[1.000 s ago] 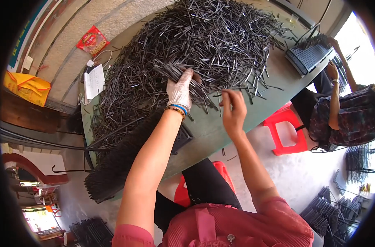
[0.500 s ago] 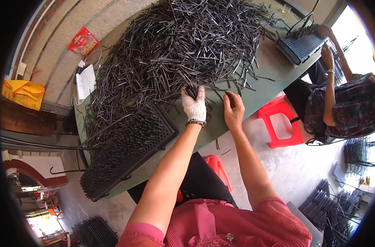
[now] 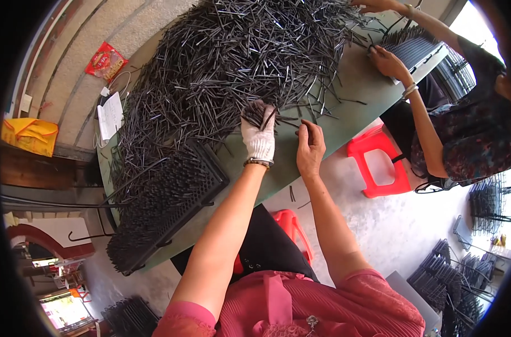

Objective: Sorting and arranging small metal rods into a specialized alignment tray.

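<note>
My left hand (image 3: 258,132), in a white knitted glove with darkened fingers, is closed around a small bunch of thin black strips (image 3: 256,117) at the near edge of a large heap. Beside it on the right, my bare right hand (image 3: 310,149) has its fingers curled, thumb and forefinger close together; whether a strip is between them is too small to make out. The heap of black strips (image 3: 233,67) spreads over the green table (image 3: 267,182). Left of my gloved hand lies a black perforated rack (image 3: 208,194), packed with upright black strips.
At the right, another person's hand (image 3: 391,63) reaches over the table beside a second perforated rack (image 3: 415,50). Red stools (image 3: 379,165) stand below. A white paper (image 3: 110,115) and a red packet (image 3: 105,62) lie at the left. Black racks (image 3: 435,275) are stacked on the floor.
My left hand has moved slightly left and away from me, still around its bunch. My right thumb and forefinger have come closer together. The other person's hands have moved from the rack toward the heap.
</note>
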Motion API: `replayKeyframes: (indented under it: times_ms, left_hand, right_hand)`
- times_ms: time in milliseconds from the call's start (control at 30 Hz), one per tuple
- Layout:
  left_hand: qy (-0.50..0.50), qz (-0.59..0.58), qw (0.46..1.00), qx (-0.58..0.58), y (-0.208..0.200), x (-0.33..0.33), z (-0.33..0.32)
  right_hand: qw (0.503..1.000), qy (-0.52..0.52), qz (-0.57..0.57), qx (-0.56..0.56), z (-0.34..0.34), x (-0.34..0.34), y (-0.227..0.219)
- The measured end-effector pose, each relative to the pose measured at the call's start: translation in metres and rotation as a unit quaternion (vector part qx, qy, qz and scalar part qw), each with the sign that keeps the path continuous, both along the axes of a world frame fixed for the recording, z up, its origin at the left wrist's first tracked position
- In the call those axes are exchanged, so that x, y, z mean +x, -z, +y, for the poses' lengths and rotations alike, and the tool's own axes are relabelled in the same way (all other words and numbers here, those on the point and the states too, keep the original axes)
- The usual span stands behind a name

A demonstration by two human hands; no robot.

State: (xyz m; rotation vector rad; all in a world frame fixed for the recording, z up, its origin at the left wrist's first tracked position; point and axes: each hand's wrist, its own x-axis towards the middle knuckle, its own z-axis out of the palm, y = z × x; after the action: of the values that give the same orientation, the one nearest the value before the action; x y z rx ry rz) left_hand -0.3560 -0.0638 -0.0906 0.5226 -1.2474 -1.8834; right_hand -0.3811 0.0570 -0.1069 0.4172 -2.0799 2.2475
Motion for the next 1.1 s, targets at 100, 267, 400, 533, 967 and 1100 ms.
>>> replayKeyframes:
  times_ms: [100, 267, 400, 533, 967, 1100]
  left_hand:
    - [0.035, -0.021, 0.999, -0.021, -0.030, -0.003, 0.013]
    - [0.003, -0.004, 0.999, 0.034, -0.032, 0.002, 0.041]
    - [-0.017, -0.045, 0.997, 0.058, -0.015, 0.006, 0.031]
    - [0.031, 0.004, 0.999, -0.020, -0.036, 0.011, 0.035]
    - [-0.033, -0.166, 0.974, -0.151, 0.010, 0.030, 0.013]
    - [0.090, -0.069, 0.988, 0.108, -0.042, 0.029, 0.021]
  right_hand:
    - [0.997, -0.008, -0.044, -0.059, 0.007, -0.005, 0.001]
    - [0.892, -0.116, -0.255, -0.354, -0.017, 0.005, -0.014]
    - [0.864, -0.129, -0.333, -0.355, -0.039, 0.021, -0.037]
    - [0.907, -0.149, -0.250, -0.305, -0.029, 0.016, -0.032]
    - [0.997, -0.058, -0.045, -0.034, -0.006, 0.008, 0.000]
    - [0.995, -0.076, -0.062, -0.035, -0.002, 0.007, 0.000]
